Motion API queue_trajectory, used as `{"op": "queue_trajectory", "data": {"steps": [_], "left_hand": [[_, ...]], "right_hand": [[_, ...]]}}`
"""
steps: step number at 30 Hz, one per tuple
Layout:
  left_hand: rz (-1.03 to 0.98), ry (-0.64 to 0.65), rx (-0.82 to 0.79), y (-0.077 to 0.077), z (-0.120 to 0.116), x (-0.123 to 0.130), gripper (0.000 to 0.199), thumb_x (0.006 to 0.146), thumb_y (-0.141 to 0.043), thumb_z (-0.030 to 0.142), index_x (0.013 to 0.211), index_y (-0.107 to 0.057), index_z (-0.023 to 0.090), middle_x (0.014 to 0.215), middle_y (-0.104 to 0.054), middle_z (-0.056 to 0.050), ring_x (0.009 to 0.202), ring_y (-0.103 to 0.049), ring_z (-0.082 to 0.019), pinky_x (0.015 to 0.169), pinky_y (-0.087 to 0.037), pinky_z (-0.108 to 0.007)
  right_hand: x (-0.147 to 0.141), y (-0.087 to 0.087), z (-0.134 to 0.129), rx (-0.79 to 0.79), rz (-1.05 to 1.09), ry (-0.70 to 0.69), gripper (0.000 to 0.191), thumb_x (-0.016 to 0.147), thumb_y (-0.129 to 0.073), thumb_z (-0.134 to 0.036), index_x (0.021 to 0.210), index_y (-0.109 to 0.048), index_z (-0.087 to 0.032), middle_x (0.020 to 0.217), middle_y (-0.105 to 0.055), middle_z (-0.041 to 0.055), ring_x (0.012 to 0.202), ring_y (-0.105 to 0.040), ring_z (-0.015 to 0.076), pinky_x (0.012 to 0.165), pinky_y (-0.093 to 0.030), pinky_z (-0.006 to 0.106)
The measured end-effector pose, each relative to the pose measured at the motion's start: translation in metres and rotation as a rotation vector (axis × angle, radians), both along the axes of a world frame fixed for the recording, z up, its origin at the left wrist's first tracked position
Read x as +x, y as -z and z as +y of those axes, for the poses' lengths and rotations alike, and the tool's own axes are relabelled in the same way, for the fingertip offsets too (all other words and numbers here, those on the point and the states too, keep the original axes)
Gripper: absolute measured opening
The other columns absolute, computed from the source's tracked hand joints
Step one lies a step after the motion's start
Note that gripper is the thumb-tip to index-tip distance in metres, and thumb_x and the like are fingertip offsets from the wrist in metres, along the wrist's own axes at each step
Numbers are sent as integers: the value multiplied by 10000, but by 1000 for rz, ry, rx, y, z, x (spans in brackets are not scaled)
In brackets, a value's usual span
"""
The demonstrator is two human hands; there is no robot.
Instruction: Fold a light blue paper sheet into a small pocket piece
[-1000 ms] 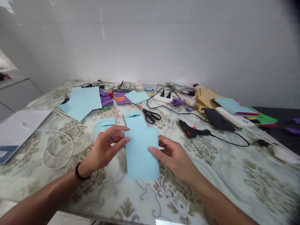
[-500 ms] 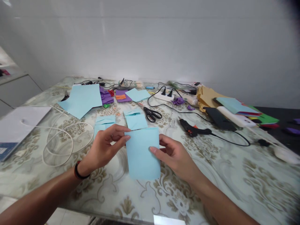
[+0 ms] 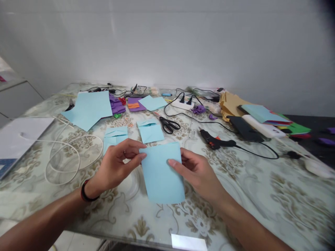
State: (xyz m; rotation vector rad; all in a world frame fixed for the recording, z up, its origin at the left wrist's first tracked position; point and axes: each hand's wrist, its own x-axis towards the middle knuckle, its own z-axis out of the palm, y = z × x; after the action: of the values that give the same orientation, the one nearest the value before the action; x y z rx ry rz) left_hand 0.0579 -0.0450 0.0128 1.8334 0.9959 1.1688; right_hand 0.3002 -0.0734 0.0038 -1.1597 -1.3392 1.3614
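Observation:
A light-blue piece of paper (image 3: pixel 162 177) is held up over the table between both hands. My left hand (image 3: pixel 121 164) pinches its upper left corner between thumb and fingers. My right hand (image 3: pixel 195 170) grips the right edge, thumb on the front face and the other fingers behind, partly hidden. Just beyond the paper lies a folded blue paper piece (image 3: pixel 151 133), and a second folded blue piece (image 3: pixel 115 134) sits behind my left hand. Black-handled scissors (image 3: pixel 169 124) rest beyond, to the right of the nearer folded piece.
A black glue gun (image 3: pixel 216 139) lies right of my hands, its cord trailing right. Larger blue sheets (image 3: pixel 91 109) and purple paper strips (image 3: pixel 117 105) are at the back left. A white cable (image 3: pixel 78 157) loops at left. Behind stands a power strip (image 3: pixel 183 104); brown envelopes (image 3: pixel 231 104) are at right.
The lower end of the blue paper has swung slightly right, so it tilts a little more. Both hands keep their hold; the whole view has shifted slightly.

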Motion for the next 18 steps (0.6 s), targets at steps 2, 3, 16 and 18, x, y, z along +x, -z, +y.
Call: {"op": "queue_trajectory", "data": {"steps": [2,3,16,18], "left_hand": [[-17,6,-20,0,0,0,137,923,-721,241,1052,-732,197,659,-629,29,602,-557,-92,566,-486,-183],[-28,8,-33,0,0,0,136,922,-723,246,1048,-732,196,675,-649,21,612,-578,-97,572,-499,-188],[-108,42,-121,4,0,0,131,938,-717,258,1052,-741,198,785,-750,-24,696,-706,-129,621,-574,-203],[-108,48,-129,4,0,0,136,943,-712,264,1057,-739,195,786,-748,-26,692,-698,-130,621,-568,-209]], "right_hand": [[0,0,0,2,7,-3,296,869,-777,-465,1005,-743,-205,960,-777,55,797,-708,205,636,-562,277],[1,0,0,1,9,-1,296,867,-779,-465,1004,-744,-205,956,-778,56,794,-708,206,635,-564,279],[1,1,0,6,0,7,278,861,-791,-455,980,-749,-207,905,-767,44,762,-695,189,617,-549,264],[1,1,0,6,-8,15,292,854,-794,-464,978,-748,-204,889,-763,44,755,-693,193,612,-546,269]]}}
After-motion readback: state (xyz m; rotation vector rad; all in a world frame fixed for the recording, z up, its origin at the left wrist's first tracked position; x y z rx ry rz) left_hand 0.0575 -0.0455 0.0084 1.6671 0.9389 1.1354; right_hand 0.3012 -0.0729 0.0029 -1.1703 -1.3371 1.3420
